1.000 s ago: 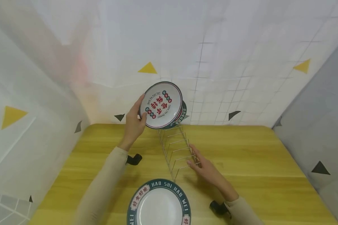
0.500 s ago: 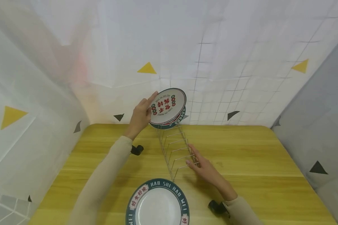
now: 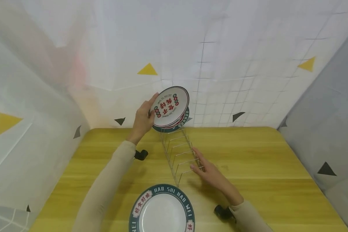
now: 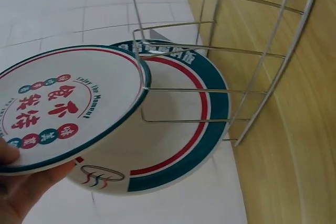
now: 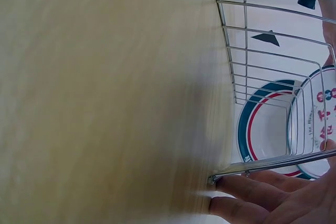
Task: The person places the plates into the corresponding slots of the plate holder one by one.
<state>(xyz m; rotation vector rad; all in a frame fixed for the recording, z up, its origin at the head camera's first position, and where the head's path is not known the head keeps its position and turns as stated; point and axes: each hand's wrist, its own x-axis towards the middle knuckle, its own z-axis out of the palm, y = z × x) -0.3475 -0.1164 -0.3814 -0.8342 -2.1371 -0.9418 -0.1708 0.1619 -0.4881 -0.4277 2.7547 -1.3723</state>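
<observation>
My left hand [image 3: 143, 119] pinches the rim of a white plate [image 3: 174, 108] with a dark green edge and red characters, thumb on its face. The plate is tilted above the far end of a wire plate rack [image 3: 182, 154]. Behind it, a plate with a wide green rim and red ring [image 4: 210, 150] stands in the rack's far slots, partly hidden. My right hand [image 3: 210, 172] holds the rack's right side near the front, with the thumb [image 5: 328, 145] on the inner side and fingers [image 5: 252, 190] outside.
A larger plate with a green lettered rim [image 3: 159, 190] lies on the wooden table [image 3: 249, 154] in front of the rack. Close behind the rack's far end rises a white sheet wall [image 3: 220, 80]. Black wrist devices [image 3: 141, 155] are on both arms.
My left hand first carried the plate right and turned it toward the rack's far end; since then it has shifted slightly left and up. The right hand has stayed on the rack.
</observation>
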